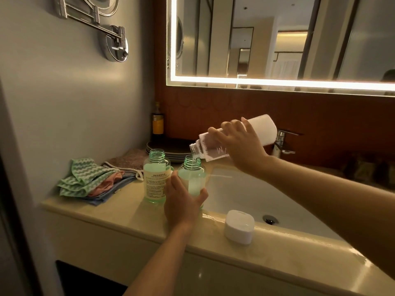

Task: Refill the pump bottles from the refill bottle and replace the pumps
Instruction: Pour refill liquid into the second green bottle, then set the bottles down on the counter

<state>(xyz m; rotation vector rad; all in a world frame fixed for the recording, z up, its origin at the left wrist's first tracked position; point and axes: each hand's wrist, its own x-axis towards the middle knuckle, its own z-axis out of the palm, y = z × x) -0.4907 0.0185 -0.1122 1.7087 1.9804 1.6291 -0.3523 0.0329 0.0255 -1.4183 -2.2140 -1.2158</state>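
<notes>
A: Tilting mouth-down, how is the refill bottle (259,129) seen?
B: Clear at the neck, white at the base, gripped by the right hand (241,145); a pale stream (193,159) is poured into an open green pump bottle (192,178) clasped by the left hand (182,201) on the tabletop (119,218).
A: The second pump bottle (155,178)?
B: Labelled, open-necked, stood just beside.

Btl label (154,184) txt too small
</notes>
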